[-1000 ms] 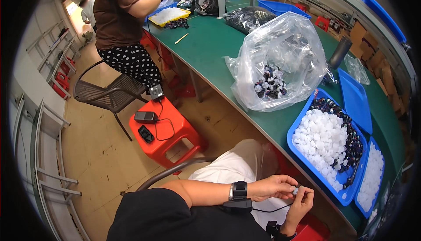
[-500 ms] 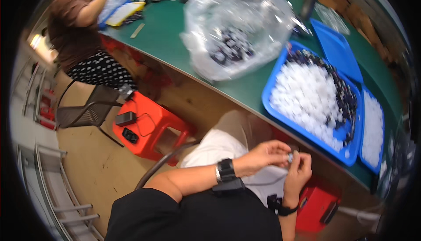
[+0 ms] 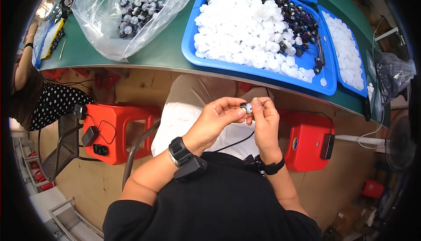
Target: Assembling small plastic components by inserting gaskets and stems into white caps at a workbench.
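Note:
Over my lap, my left hand and my right hand come together with fingertips pinched on one small part, black at its left end and whitish at the right. My left fingers grip the black end, my right thumb and fingers the pale end. A thin dark wire seems to trail from it by my right fingers. Beyond my hands, a large blue tray on the table holds a heap of white translucent caps. Small black parts with thin wires lie along its back and right side.
A clear plastic bag of capped black parts stands left on the green table. A smaller blue tray of white pieces sits right. Red stools flank me; a fan is at far right. Another person works at far left.
The view has turned right and come level, so the tray now lies straight ahead and the co-worker near the left rim. My hands still hold the small part together.

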Motion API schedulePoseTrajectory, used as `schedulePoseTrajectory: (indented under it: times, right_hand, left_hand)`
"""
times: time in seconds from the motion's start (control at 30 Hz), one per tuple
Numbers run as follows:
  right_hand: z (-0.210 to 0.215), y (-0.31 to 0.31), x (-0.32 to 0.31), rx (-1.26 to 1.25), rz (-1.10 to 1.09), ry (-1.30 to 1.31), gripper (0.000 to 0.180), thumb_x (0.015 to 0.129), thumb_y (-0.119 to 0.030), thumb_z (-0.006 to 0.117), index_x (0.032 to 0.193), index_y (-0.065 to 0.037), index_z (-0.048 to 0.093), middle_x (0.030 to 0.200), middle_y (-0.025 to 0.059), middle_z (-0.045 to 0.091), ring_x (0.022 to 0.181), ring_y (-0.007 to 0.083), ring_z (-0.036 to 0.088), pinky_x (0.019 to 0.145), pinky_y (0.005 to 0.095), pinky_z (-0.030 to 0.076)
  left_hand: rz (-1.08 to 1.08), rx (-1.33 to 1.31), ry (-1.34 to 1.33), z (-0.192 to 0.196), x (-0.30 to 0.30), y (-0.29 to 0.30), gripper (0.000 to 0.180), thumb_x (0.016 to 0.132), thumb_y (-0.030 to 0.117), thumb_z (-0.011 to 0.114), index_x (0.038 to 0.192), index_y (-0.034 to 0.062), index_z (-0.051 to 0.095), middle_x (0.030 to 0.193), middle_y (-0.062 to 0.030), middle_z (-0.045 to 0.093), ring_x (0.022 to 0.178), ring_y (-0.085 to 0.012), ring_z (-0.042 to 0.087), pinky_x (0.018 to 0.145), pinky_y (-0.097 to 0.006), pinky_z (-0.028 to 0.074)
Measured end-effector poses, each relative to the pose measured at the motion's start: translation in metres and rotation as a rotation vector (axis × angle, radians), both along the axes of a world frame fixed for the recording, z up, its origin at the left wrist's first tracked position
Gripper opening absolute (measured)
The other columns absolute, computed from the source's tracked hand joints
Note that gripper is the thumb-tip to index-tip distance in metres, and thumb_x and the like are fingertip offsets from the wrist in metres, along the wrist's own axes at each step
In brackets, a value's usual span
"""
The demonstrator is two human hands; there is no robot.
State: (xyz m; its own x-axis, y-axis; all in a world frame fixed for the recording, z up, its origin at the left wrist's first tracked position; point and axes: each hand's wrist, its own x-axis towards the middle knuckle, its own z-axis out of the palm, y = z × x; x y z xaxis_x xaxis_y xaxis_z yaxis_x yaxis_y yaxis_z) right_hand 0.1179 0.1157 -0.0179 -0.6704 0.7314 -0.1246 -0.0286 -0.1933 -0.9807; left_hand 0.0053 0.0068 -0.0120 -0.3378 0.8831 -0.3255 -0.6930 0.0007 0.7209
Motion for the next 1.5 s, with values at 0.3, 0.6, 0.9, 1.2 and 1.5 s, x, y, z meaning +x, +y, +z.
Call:
schedulePoseTrajectory:
  times: [0.3, 0.6, 0.9, 1.2, 1.5]
  right_hand:
    - [0.004, 0.004, 0.010, -0.019, 0.107, -0.022, 0.017, 0.098, -0.018, 0.057, 0.096, -0.001, 0.055, 0.076, 0.0035, 0.061, 0.063, 0.0075, 0.057, 0.057, 0.0213, 0.046]
    - [-0.010, 0.011, 0.008, -0.291, 0.151, 0.022, 0.017, 0.099, -0.020, 0.054, 0.096, -0.002, 0.055, 0.071, 0.0019, 0.056, 0.057, 0.0081, 0.052, 0.052, 0.0210, 0.042]
    - [-0.016, 0.014, 0.009, -0.584, 0.182, 0.124, 0.016, 0.099, -0.020, 0.053, 0.098, -0.005, 0.052, 0.076, 0.0032, 0.056, 0.059, 0.0097, 0.052, 0.052, 0.0226, 0.040]
    - [-0.013, 0.010, 0.005, -0.317, 0.139, 0.044, 0.013, 0.100, -0.016, 0.051, 0.098, -0.004, 0.052, 0.074, 0.0022, 0.056, 0.057, 0.0067, 0.050, 0.051, 0.0199, 0.038]
    - [-0.013, 0.001, 0.011, 0.062, 0.095, -0.030, 0.011, 0.100, -0.012, 0.049, 0.096, -0.003, 0.048, 0.078, 0.0038, 0.060, 0.067, 0.0044, 0.055, 0.059, 0.0206, 0.044]
  left_hand:
    - [-0.090, -0.101, 0.186, 0.008, -0.003, 0.000, 0.033, 0.093, 0.012, 0.063, 0.120, -0.0053, 0.056, 0.106, -0.0109, 0.064, 0.096, -0.0146, 0.064, 0.086, -0.028, 0.053]
    - [-0.035, -0.035, 0.200, 0.003, -0.001, 0.002, 0.035, 0.089, 0.004, 0.065, 0.121, -0.0062, 0.056, 0.103, -0.0095, 0.065, 0.097, -0.0147, 0.063, 0.089, -0.029, 0.051]
    - [-0.043, -0.103, 0.296, 0.001, -0.002, 0.004, 0.034, 0.090, 0.005, 0.065, 0.121, -0.0048, 0.058, 0.101, -0.0079, 0.065, 0.092, -0.0132, 0.063, 0.084, -0.028, 0.053]
    - [-0.016, -0.112, 0.334, -0.003, 0.000, 0.005, 0.032, 0.090, 0.002, 0.063, 0.120, -0.0062, 0.055, 0.102, -0.0098, 0.064, 0.094, -0.0148, 0.064, 0.083, -0.028, 0.054]
    - [-0.050, -0.101, 0.268, 0.002, 0.009, 0.004, 0.029, 0.091, 0.003, 0.061, 0.118, -0.0067, 0.055, 0.102, -0.0118, 0.066, 0.094, -0.0151, 0.066, 0.084, -0.027, 0.055]
